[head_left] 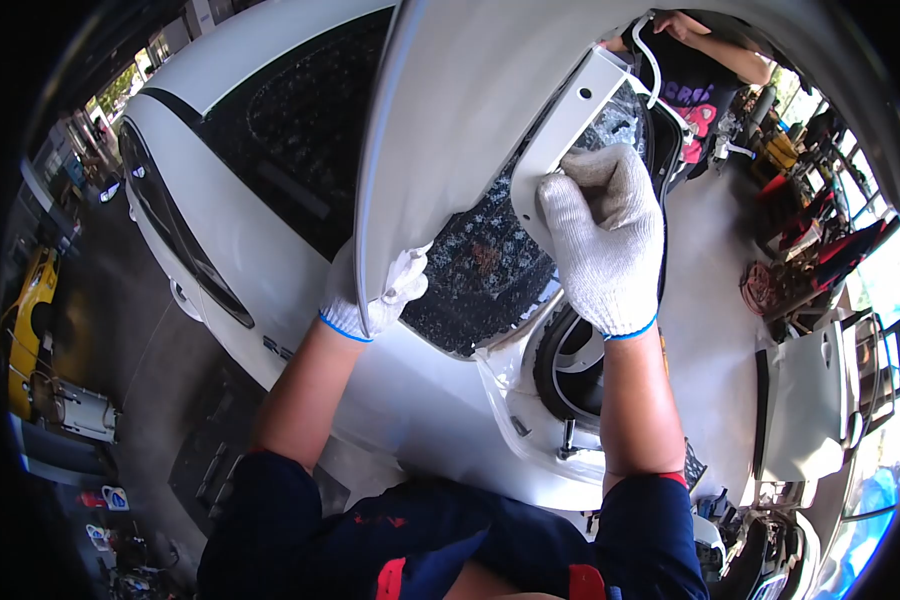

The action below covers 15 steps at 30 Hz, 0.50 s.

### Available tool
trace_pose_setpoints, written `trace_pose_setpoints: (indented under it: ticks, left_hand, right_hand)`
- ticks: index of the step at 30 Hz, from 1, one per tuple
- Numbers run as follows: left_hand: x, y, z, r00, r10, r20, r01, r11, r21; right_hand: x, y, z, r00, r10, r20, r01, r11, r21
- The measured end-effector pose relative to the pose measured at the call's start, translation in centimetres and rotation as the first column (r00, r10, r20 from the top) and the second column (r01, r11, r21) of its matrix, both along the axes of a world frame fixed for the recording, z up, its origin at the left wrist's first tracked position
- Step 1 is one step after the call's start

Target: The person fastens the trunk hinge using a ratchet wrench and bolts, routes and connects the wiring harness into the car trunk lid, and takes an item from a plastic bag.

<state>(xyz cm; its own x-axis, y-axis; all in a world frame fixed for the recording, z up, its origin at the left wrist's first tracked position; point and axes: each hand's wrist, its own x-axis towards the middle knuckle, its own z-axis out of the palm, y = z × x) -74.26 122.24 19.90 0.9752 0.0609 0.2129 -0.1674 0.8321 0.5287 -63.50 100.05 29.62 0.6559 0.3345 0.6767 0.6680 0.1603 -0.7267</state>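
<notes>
A large silver-white car body panel [460,120] stands up in front of me, over the car. My left hand [395,285], in a white knit glove with a blue cuff, is closed round its lower left edge. In a matching glove, my right hand [608,235] is closed on the panel's inner flange [570,120], with the fingertips partly hidden. Between my hands, shattered dark glass [485,260] shows below the panel. Behind my right forearm sits a tire [550,375] in an opening of the white bodywork.
The white car [220,160] extends to the left. At the top right another person [700,90] has a hand near the panel's far end. A detached car door [805,400] stands at the right, with parts around it. A yellow vehicle [32,320] is at the far left.
</notes>
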Motion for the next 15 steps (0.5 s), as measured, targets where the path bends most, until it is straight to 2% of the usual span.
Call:
trace_pose_setpoints:
  ticks: [3, 6, 10, 12, 15]
  left_hand:
    - [0.2, 0.1, 0.0, 1.0, -0.011, -0.001, 0.011, 1.0, -0.004]
    - [0.1, -0.1, 0.0, 1.0, -0.017, -0.01, 0.017, 0.999, -0.048]
    - [0.4, 0.0, -0.1, 0.996, -0.07, 0.054, 0.074, 0.994, -0.081]
    - [0.1, 0.0, 0.1, 0.999, -0.039, 0.002, 0.039, 0.996, -0.074]
    - [0.1, 0.1, -0.2, 0.999, -0.037, -0.013, 0.036, 0.996, -0.085]
  right_hand:
    - [-0.3, 0.1, 0.2, 0.993, 0.063, -0.097, -0.059, 0.997, 0.043]
    - [-0.4, -0.1, 0.3, 0.988, 0.083, -0.132, -0.086, 0.996, -0.022]
    - [-0.1, 0.0, 0.0, 0.999, 0.023, -0.031, -0.025, 0.999, -0.042]
    - [-0.4, 0.1, -0.1, 0.999, -0.032, 0.035, 0.034, 0.998, -0.057]
    - [-1.4, -0.2, 1.5, 0.994, -0.098, 0.038, 0.104, 0.973, -0.208]
